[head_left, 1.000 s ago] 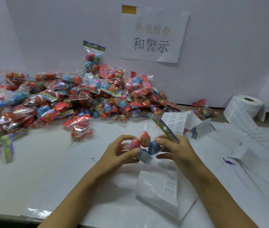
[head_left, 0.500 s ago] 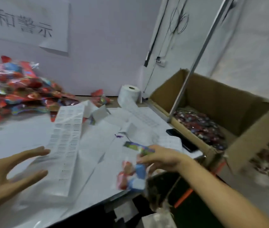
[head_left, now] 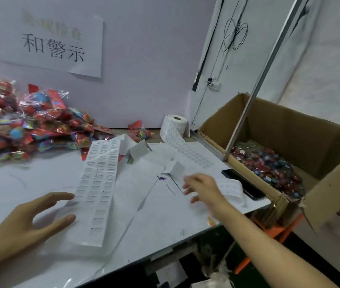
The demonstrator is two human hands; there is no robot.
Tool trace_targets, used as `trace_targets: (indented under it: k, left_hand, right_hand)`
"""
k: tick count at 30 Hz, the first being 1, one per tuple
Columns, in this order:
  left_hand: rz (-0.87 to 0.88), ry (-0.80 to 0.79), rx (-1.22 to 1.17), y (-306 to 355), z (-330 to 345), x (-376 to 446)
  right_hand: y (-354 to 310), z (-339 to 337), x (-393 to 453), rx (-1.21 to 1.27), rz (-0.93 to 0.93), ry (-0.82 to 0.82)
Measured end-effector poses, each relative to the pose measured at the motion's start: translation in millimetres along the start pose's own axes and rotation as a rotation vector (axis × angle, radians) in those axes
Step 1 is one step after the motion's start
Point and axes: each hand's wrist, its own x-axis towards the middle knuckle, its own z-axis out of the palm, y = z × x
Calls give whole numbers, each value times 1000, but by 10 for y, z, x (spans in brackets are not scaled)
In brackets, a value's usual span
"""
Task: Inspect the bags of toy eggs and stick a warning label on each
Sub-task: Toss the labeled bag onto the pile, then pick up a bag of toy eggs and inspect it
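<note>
A heap of clear bags of red and blue toy eggs (head_left: pixel 26 125) lies at the table's back left. A long strip of warning labels (head_left: pixel 98 183) runs down the middle of the white table (head_left: pixel 19 183). My left hand (head_left: pixel 30 221) hovers beside that strip with fingers spread, holding nothing. My right hand (head_left: pixel 202 188) is blurred over the backing paper near the table's right edge; its fingers are loose and empty. More bagged eggs (head_left: pixel 266 165) fill the bottom of the cardboard box (head_left: pixel 331 183) to the right.
A label roll (head_left: pixel 177 123) stands at the back, its strip trailing forward. A black phone (head_left: pixel 241 183) lies at the table's right edge beside the box. A metal pole (head_left: pixel 254 88) rises in front of the box. Loose backing paper (head_left: pixel 136 196) covers the middle.
The view swung right from the heap to the box. My right hand held a bag of eggs half a second ago; now it is empty and back over the table.
</note>
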Motion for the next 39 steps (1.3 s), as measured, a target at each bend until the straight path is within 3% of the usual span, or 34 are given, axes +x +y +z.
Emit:
trace_targets:
  k: [6,9,13,22,28,32,36,39]
  left_hand:
    - [-96,81,-128,557,-177,-40]
    - [-107,142,-96,644,-171,-29]
    - [-186,265,-102,582,-158,-5]
    - [-209,323,126,417,-229,-2]
    - [-386,635,404,251,-660,73]
    - [-584,657,570,32,-901,134]
    - [-791,635,515,-168,-939,27]
    - [-697,656,480,-262,-891,-29]
  right_hand:
    - [-613,1590,6,-237,-455,-436]
    - [-849,2174,-14,-283,-573,-535]
    - [-889,2615,39,-249,-562,-542]
    - [-463,2563,67,-54,-579,-537]
    - [-472,2550,59,-39,-588,-551]
    - [-474,2544,48,-25,-590,-551]
    - [-476,2530,25,-29,-585,-553]
    - [-489,2532,19,-36,-589,-547]
